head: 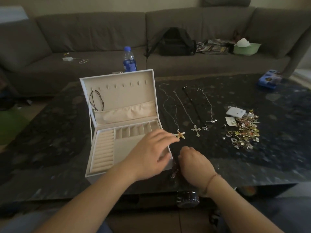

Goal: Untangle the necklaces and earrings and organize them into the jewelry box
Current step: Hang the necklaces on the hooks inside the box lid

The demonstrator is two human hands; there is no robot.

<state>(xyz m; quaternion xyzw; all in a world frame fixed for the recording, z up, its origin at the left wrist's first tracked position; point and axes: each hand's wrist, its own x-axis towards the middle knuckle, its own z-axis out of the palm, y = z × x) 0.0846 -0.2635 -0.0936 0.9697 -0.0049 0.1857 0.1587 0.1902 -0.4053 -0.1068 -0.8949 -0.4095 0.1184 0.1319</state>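
A white jewelry box (91, 148) stands open on the dark table (50, 140). A dark cord necklace (96, 100) hangs from a hook in its lid. To the right of the box lie a starfish necklace (181, 134), a cross necklace (196, 130), a black cord necklace (193, 106) and a silver bar necklace (211, 121), stretched out side by side. A tangled earring pile (244, 132) sits further right. My left hand (151, 153) hovers over the box's front right corner, fingers spread, fingertips close to the starfish. My right hand (195, 163) curls down onto a dark beaded necklace (175, 167) beside the box.
A blue-labelled water bottle (129, 59) stands behind the box lid. A blue packet (269, 79) lies at the table's far right. The grey sofa (101, 31) behind holds a black backpack (175, 42), magazines and a green bowl (246, 47).
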